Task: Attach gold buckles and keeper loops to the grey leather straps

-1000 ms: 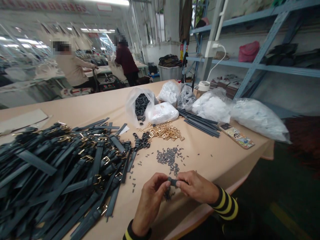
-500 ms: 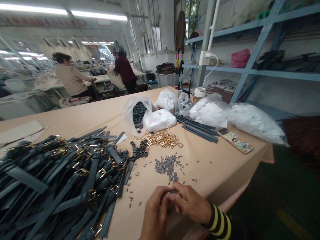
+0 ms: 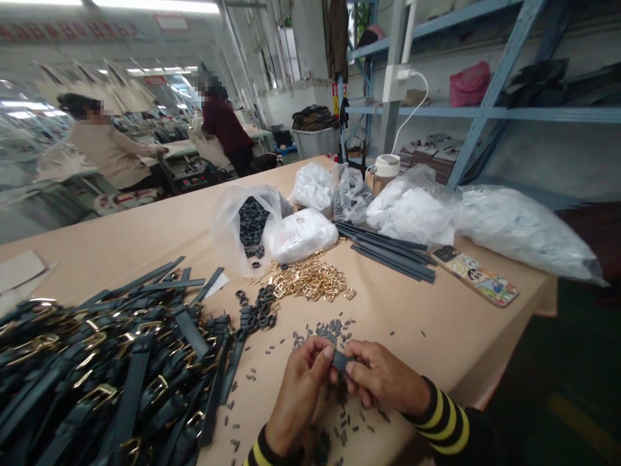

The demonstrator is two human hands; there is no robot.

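Note:
A short dark grey strap piece (image 3: 341, 360) is pinched between my two hands over the table's near side. My left hand (image 3: 305, 378) grips its left end with thumb and fingers. The other end sits in the closed fingers of my right hand (image 3: 381, 375). Small dark grey bits (image 3: 332, 330) lie heaped just behind my hands and scattered below them. Farther back is a heap of gold buckles (image 3: 310, 279), with dark strap loops (image 3: 257, 310) to its left. Dark straps with gold buckles (image 3: 136, 375) form a large pile on the left.
An open plastic bag of dark loops (image 3: 226, 223) and several white bags (image 3: 303, 234) stand at the back. Flat dark strips (image 3: 392, 259) lie near a patterned phone (image 3: 478, 275). Two people work beyond the table (image 3: 169, 220). Blue shelves (image 3: 509, 111) stand at the right.
My hands have drawn slightly apart, and the strap piece between them now shows clearly. The left cuff has come into view. The camera view has shifted.

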